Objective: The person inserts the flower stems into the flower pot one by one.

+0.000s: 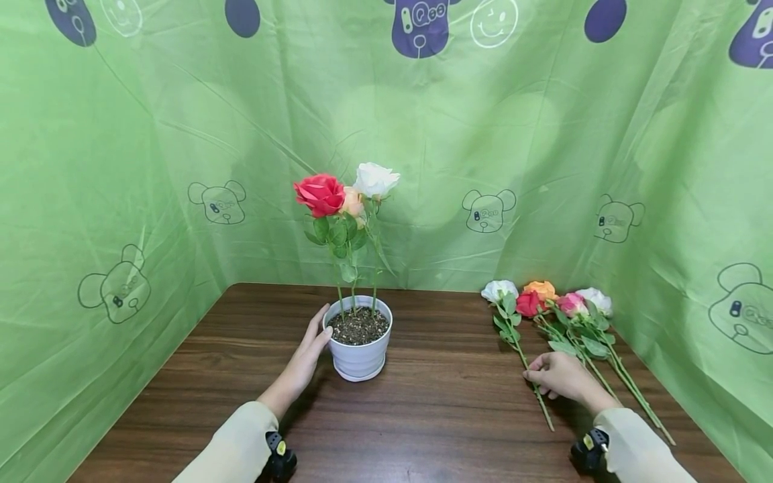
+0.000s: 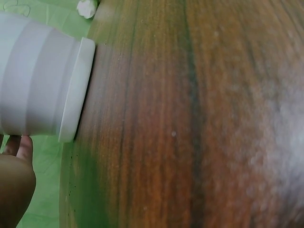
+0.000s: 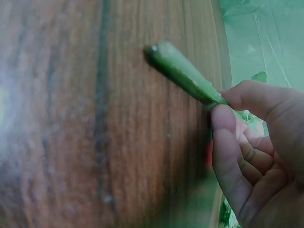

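Note:
A white ribbed flowerpot stands on its saucer, filled with dark soil. Upright in the soil are a red rose, a white rose and a peach rose partly behind them. My left hand rests against the pot's left side, its fingers fairly straight and the thumb by the rim. At the right, my right hand pinches the stem of another white rose between thumb and index finger. In the right wrist view the cut end of that stem sticks out past the fingertips.
Beside the right hand lie more artificial roses: a red one, an orange one, a pink one and a white one. The dark wooden table is enclosed by green printed cloth behind and at both sides.

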`<move>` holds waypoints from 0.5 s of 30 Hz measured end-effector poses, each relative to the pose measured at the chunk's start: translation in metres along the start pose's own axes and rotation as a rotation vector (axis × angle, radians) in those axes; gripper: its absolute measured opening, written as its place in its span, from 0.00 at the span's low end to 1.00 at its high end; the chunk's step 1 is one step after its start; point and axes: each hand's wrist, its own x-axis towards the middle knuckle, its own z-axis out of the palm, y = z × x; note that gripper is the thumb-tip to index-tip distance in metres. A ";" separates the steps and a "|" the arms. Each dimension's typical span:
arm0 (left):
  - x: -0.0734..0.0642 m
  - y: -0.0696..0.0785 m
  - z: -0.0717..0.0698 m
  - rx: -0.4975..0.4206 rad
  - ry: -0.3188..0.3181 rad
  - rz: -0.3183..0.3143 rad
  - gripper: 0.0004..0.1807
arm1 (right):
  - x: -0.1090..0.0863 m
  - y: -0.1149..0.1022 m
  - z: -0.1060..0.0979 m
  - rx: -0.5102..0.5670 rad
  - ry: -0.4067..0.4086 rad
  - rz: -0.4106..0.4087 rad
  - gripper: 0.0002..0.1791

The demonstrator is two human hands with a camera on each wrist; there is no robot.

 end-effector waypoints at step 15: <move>0.000 0.001 0.001 0.008 0.000 -0.008 0.32 | 0.001 -0.001 -0.001 0.067 0.006 -0.043 0.11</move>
